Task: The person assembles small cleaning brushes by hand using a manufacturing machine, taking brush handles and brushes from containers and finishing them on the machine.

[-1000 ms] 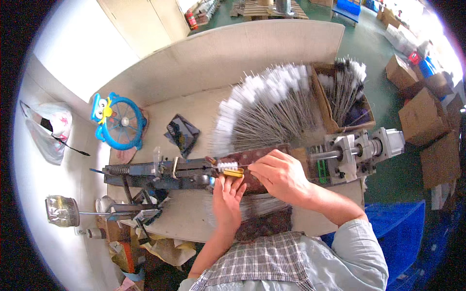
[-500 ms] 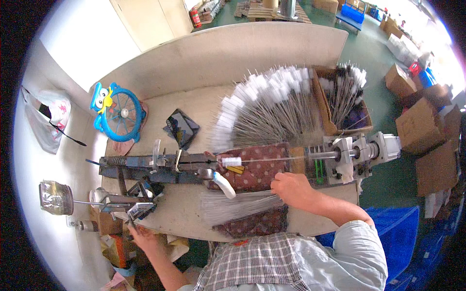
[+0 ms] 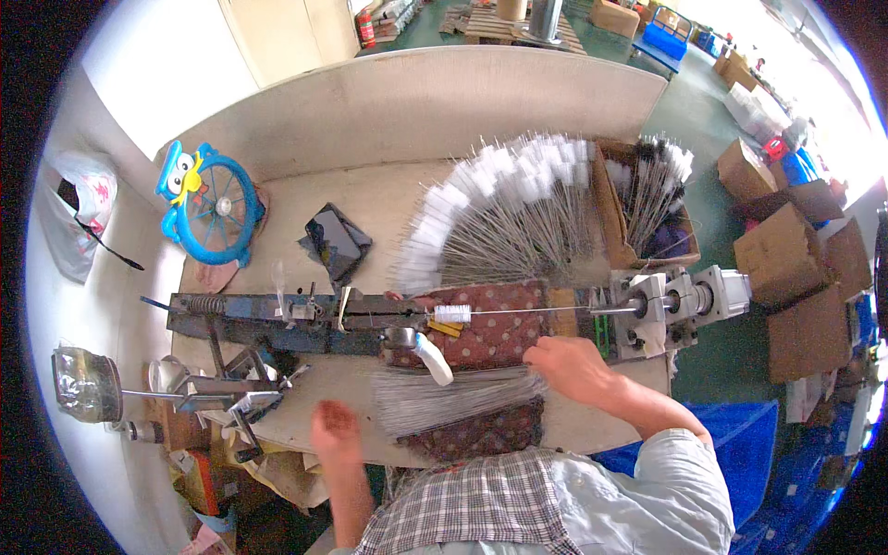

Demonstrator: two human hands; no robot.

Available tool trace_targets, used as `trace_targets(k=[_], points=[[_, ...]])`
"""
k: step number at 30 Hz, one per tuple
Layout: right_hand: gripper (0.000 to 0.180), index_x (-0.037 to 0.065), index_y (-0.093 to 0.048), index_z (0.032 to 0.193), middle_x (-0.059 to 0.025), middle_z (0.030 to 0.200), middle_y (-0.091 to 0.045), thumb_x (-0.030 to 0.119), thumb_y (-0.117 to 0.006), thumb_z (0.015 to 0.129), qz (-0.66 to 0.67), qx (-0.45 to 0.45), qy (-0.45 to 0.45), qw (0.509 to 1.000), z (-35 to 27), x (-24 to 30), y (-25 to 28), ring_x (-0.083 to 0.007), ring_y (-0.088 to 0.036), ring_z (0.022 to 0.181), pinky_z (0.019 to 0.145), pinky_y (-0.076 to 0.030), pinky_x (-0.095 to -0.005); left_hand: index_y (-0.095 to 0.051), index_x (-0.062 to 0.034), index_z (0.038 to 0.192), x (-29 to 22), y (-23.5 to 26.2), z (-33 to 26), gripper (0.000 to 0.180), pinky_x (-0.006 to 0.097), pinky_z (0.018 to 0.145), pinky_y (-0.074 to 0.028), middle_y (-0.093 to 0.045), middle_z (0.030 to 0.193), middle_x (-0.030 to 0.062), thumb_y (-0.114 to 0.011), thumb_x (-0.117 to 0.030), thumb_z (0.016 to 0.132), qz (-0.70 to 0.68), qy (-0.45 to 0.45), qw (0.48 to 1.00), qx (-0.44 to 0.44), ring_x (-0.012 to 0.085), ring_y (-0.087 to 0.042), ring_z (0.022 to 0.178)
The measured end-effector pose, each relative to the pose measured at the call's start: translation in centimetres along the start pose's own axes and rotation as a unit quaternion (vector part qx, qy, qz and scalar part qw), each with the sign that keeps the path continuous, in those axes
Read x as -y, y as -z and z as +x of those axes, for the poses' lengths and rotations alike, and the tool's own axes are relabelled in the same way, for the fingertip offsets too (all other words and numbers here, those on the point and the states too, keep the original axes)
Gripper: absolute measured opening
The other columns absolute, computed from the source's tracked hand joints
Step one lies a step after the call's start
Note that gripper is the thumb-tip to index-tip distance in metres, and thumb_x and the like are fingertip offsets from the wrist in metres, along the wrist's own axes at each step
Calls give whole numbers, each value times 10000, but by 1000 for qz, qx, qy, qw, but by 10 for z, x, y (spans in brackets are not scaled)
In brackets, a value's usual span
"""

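Note:
A small white-bristled brush (image 3: 453, 314) sits on a thin wire that runs right to the spindle (image 3: 635, 305) of a twisting machine. Just in front of that wire, my right hand (image 3: 572, 368) has its fingers curled together at the right end of a bundle of loose wires (image 3: 444, 396); whatever is between the fingertips is hidden. My left hand (image 3: 337, 431), blurred by motion, is over the table's front edge, apart from the crank handle (image 3: 246, 442). A white-gripped lever (image 3: 433, 359) sticks out in front of the brush, beside yellow strips (image 3: 446, 328).
Behind the machine lies a fan of white brushes (image 3: 518, 213), beside a cardboard box (image 3: 638, 242) of more brushes. A blue toy-like wheel (image 3: 215, 208) and a black pouch (image 3: 337, 242) are at the left. A blue bin (image 3: 712, 449) stands at the right.
My left hand has left the crank handle and moved right. My right hand has shifted slightly right along the wires. The wire behind the brush looked blurred before and is sharp now.

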State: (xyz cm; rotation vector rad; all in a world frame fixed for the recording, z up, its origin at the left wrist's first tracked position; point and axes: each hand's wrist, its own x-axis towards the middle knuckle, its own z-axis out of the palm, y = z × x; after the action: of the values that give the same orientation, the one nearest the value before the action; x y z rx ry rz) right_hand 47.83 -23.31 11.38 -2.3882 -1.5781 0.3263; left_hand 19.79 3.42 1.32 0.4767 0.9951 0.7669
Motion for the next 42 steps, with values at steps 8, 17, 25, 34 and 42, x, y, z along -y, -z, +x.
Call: trace_targets(k=[8,17,25,34,42], points=[[158,98,-560,891,-95,853,-534,72,-552,736,6,14,31,999,-9,10,-3,-305,-590,750,609,-486,-409,-495,-70,1004,77,-145,-54,194,326,747,-482,-566,843,54,-541,-189,859,157,63,965,199,188,-566,760],[221,40,-494,887,-139,838,-504,26,-561,677,-25,21,24,999,-3,12,22,-325,-572,753,633,-481,-423,-571,-74,900,-28,-159,-99,419,288,514,-381,-460,569,8,-422,-465,901,-86,175,944,266,114,-402,479],[183,34,-590,901,-125,767,-540,-8,-526,735,-89,-248,-76,962,-6,-28,115,-316,-572,738,642,-485,-395,-571,-7,929,10,-183,-100,279,344,580,-466,-599,725,92,-482,-271,918,191,217,829,479,157,-549,598],[138,51,-632,899,-107,818,-629,42,-590,767,38,-241,-64,968,12,-36,79,-293,-617,739,674,-504,-356,-587,-116,990,120,-268,-73,189,391,587,-483,-599,829,82,-557,-147,806,579,-447,503,460,282,-604,701],[165,187,-707,801,-80,723,-635,310,-647,710,84,-11,-67,994,22,-51,91,-275,-597,736,677,-477,-388,-611,-93,1023,107,-270,-24,264,394,670,-487,-616,912,88,-583,-173,773,643,-588,364,329,258,-608,790]])
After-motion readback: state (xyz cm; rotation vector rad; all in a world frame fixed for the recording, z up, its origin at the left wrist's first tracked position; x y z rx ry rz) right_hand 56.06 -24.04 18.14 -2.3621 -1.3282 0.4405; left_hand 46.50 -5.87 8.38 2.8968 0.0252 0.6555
